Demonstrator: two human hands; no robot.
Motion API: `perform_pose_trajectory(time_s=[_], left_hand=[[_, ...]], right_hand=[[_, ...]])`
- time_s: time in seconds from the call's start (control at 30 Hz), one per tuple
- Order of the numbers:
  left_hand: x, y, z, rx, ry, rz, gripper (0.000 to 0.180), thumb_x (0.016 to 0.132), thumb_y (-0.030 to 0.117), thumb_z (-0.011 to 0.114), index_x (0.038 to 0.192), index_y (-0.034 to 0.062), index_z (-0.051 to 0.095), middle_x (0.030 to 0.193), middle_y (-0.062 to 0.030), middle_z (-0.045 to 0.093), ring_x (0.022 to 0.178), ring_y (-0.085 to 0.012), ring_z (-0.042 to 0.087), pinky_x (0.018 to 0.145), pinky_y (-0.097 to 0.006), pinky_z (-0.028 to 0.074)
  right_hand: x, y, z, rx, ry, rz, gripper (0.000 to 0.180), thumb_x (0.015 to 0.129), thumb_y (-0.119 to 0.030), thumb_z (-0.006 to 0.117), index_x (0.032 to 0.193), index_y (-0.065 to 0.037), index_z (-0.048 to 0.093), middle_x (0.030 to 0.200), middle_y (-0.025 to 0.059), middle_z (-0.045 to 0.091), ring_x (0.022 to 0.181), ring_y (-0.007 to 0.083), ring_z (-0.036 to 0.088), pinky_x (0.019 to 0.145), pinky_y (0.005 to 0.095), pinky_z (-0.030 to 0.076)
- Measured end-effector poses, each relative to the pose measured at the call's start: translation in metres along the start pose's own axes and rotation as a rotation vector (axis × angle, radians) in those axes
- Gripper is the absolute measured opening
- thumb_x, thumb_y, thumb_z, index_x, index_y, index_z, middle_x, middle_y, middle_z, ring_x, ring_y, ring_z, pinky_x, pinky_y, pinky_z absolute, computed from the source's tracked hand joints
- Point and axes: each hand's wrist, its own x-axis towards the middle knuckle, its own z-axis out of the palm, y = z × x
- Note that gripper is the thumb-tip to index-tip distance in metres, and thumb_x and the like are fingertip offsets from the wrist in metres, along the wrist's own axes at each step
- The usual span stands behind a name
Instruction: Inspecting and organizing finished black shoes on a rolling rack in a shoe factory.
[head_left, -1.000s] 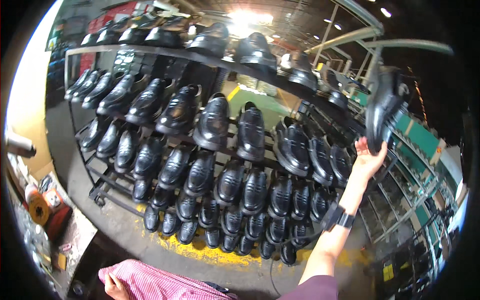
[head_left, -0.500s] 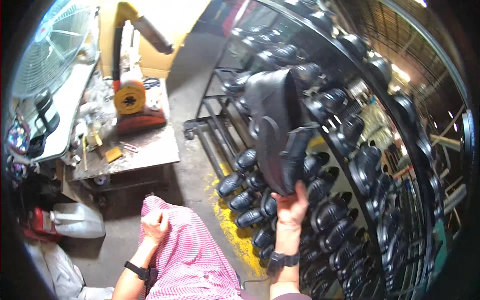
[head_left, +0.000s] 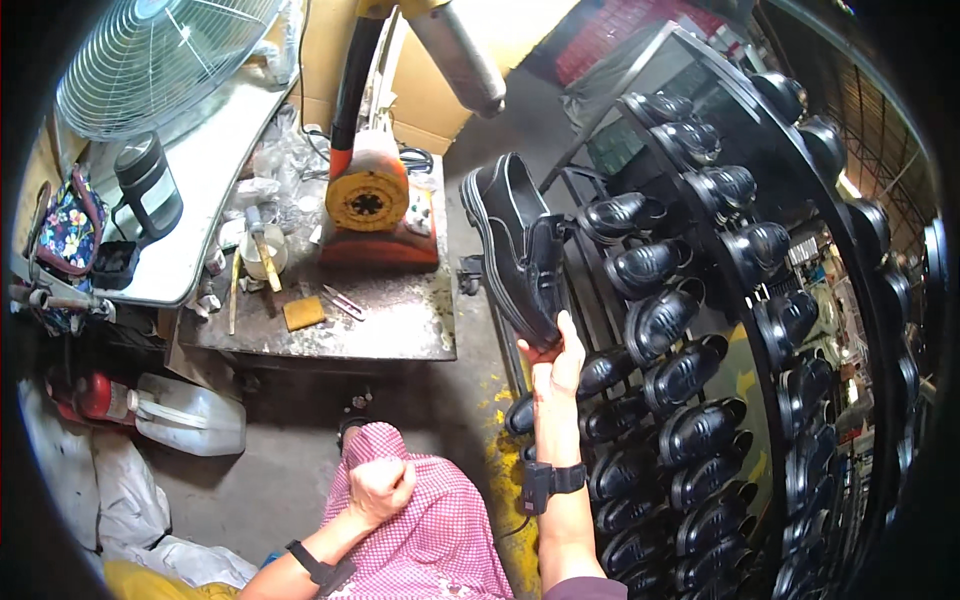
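Black shoe [head_left: 515, 258], off the rack [head_left: 850, 290], not set down; right hand [head_left: 556, 368] grips toe, left hand [head_left: 380, 490] fisted on checked cloth [head_left: 430, 530], hold unclear.

I see a grey floor [head_left: 285, 515] with worn yellow paint [head_left: 506, 475], a stained dark counter [head_left: 415, 330], a tan panel [head_left: 428, 105] and a brightly lit white counter [head_left: 217, 180].

Right hand [head_left: 556, 366]: gripping black shoe [head_left: 517, 255] by toe end, heel up
Left hand [head_left: 381, 489]: fisted against pink checked cloth [head_left: 440, 525]
Bench [head_left: 400, 335]: orange-yellow machine [head_left: 372, 230], tan block [head_left: 304, 313]
Rack [head_left: 822, 205]: rows of lace-ups [head_left: 700, 430], right side
Fan [head_left: 170, 60]: upper left corner
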Motion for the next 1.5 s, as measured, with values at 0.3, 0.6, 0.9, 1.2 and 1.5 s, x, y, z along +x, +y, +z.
perform_pose_trajectory(time_s=[0.3, 0.6, 0.9, 1.2, 1.5], left_hand=[[0.011, -0.002, 0.001, -0.032, -0.023, -0.018, 0.026, 0.071, 0.004, 0.064, 0.052, 0.0079, 0.045, 0.046, -0.0056, 0.046, 0.039, -0.0190, 0.049, 0.037, -0.031, 0.038], [0.012, -0.008, -0.010, -0.039, -0.013, -0.039, 0.022, 0.070, 0.002, 0.063, 0.054, 0.0056, 0.048, 0.047, -0.0070, 0.048, 0.039, -0.0207, 0.048, 0.038, -0.031, 0.037], [0.009, -0.010, -0.013, -0.001, -0.004, -0.035, 0.023, 0.071, 0.005, 0.064, 0.054, 0.0080, 0.048, 0.047, -0.0045, 0.049, 0.040, -0.0178, 0.051, 0.039, -0.029, 0.041], [0.007, -0.009, -0.009, -0.027, 0.006, -0.047, 0.023, 0.071, 0.007, 0.064, 0.054, 0.0083, 0.048, 0.047, -0.0041, 0.049, 0.041, -0.0183, 0.051, 0.039, -0.030, 0.040], [0.010, -0.009, -0.016, -0.045, 0.003, -0.066, 0.022, 0.072, 0.004, 0.062, 0.055, 0.0056, 0.049, 0.047, -0.0061, 0.048, 0.039, -0.0197, 0.049, 0.039, -0.030, 0.038]], right_hand=[[0.078, 0.031, 0.071, 0.132, 0.044, 0.061, 0.039, 0.083, -0.029, 0.061, 0.103, 0.004, 0.055, 0.093, 0.0171, 0.064, 0.072, 0.0316, 0.066, 0.053, 0.0344, 0.056], [0.109, 0.041, 0.116, 0.195, -0.001, 0.027, 0.039, 0.084, -0.029, 0.059, 0.104, 0.004, 0.054, 0.093, 0.0175, 0.064, 0.074, 0.0306, 0.066, 0.056, 0.0321, 0.056], [0.113, 0.033, 0.131, 0.193, 0.019, 0.011, 0.037, 0.083, -0.029, 0.061, 0.105, 0.000, 0.055, 0.095, 0.0154, 0.064, 0.077, 0.0314, 0.066, 0.061, 0.0331, 0.056], [0.136, 0.026, 0.129, 0.331, 0.000, 0.005, 0.034, 0.083, -0.022, 0.060, 0.102, 0.005, 0.054, 0.095, 0.0206, 0.063, 0.079, 0.0369, 0.064, 0.057, 0.0335, 0.059], [0.131, 0.035, 0.127, 0.323, 0.090, 0.059, 0.033, 0.082, -0.020, 0.061, 0.100, 0.007, 0.054, 0.093, 0.0200, 0.063, 0.076, 0.0352, 0.064, 0.059, 0.0373, 0.060]])
